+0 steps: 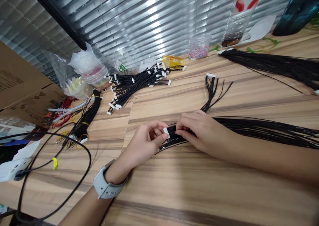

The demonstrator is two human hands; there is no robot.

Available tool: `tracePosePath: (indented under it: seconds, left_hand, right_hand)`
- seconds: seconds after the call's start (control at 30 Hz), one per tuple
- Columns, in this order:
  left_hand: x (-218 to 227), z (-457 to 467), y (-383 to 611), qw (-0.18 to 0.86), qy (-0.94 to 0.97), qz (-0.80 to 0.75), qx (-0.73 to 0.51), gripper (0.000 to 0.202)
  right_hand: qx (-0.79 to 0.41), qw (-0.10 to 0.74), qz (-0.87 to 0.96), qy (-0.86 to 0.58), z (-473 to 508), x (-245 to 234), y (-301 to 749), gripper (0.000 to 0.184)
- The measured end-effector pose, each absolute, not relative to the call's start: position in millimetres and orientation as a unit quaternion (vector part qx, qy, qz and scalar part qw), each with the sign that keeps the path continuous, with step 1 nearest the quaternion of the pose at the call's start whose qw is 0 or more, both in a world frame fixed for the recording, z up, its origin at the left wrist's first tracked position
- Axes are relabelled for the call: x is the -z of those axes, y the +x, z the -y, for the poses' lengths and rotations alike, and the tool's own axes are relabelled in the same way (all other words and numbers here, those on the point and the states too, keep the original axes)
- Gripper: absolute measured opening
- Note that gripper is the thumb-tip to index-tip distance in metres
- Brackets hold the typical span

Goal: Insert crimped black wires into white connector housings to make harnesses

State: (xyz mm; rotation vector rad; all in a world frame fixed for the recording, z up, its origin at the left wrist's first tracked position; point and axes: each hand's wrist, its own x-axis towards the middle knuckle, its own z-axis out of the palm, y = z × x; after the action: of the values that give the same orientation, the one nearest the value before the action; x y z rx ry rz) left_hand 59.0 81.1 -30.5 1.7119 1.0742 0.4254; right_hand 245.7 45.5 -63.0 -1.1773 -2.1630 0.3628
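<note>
A small white plastic connector (166,132) was pinched by the left hand (146,143) at the end of a flat bunch of thin black wires (261,131), and the bunch was gripped just beside it by the right hand (201,131). The wires were laid flat on the wooden table (199,192) and ran loosely spread past the right edge of the view. A shorter black wire group (211,93), tipped by a second white connector (210,75), was fanned out beyond the right hand, its lower end hidden there.
</note>
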Motion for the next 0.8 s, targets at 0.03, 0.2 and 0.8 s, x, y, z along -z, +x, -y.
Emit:
tracePosePath:
  seconds: [0.03,0.2,0.8]
  left_hand:
    - [30.3,-80.8,59.5,0.512,0.711,-0.447,-0.178,0.011]
    - [31.0,-74.6,64.4,0.469,0.728,-0.459,-0.199,0.008]
    - [39.7,-61.1,71.1,0.442,0.724,-0.473,-0.239,0.014]
  right_hand:
    - [-0.127,0.319,0.827,-0.446,-45.3,62.9,245.3,0.012]
    - [-0.06,0.318,0.838,-0.439,-45.5,66.0,242.0,0.015]
    - [-0.006,0.301,0.848,-0.435,-43.6,74.2,242.1,0.012]
